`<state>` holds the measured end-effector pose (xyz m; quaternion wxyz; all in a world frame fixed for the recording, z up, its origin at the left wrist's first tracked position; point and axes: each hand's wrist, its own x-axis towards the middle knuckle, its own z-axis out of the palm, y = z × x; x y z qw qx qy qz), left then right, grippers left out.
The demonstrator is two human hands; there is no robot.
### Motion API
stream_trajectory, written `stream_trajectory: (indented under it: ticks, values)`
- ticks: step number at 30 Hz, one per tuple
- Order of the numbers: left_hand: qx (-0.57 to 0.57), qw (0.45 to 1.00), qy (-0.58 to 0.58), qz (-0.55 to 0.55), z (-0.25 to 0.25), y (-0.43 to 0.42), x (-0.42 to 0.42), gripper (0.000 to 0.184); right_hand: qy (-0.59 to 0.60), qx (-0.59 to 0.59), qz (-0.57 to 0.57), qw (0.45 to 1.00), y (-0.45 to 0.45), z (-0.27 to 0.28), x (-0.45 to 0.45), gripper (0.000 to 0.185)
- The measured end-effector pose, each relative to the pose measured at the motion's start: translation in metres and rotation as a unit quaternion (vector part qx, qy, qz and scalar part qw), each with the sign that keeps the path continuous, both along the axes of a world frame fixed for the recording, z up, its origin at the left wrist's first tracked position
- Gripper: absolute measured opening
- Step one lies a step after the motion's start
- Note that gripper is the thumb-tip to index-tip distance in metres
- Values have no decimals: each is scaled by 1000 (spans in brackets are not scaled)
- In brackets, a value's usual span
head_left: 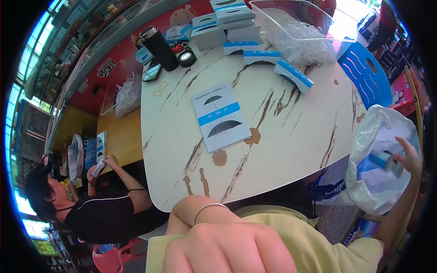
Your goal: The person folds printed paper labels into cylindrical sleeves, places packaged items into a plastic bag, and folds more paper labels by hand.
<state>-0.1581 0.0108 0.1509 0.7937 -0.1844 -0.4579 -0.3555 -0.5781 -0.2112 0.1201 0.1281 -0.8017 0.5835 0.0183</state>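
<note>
Blue-and-white umbrella carton (385, 162), motion-blurred, at 3 o'clock, over the mouth of a white plastic bag (364, 189). Right hand (409, 158) right at it, index finger lifted away, thumb by the carton's end; can't tell if it's pinched or loose. Carton probably light, fairly stiff card, a bit slick, could dent; best held across its narrow sides, not squeezed mid-panel. Bag: thin, crinkly, floppy.

Left hand (227, 250) at 6 o'clock, back to camera, knuckles bent; fingertips hidden, grip can't be told. Smooth metal bangle (210, 207) at its wrist.

Center: flat printed "Windproof Umbrella" sheet (221, 116) on glossy marble-pattern table (291, 150). At 1 o'clock, three cartons (293, 76) beside a clear rigid bin (259, 16) and crumpled clear film (300, 48). Black cylindrical tumbler (161, 51), 11 o'clock.
</note>
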Motion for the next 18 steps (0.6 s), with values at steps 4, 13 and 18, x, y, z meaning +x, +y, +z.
stream_trajectory:
  ticks: [4,13,18]
  values:
    - [27,997,-71,-28,3,-7,18,43,-31,-111,108,987,-12,10,82,53]
    - [334,915,-124,187,-32,-1,55,45,-92,-85,360,924,-48,-45,295,46]
    - [401,897,-59,175,-70,-10,91,13,-6,-139,298,944,-65,-98,349,64]
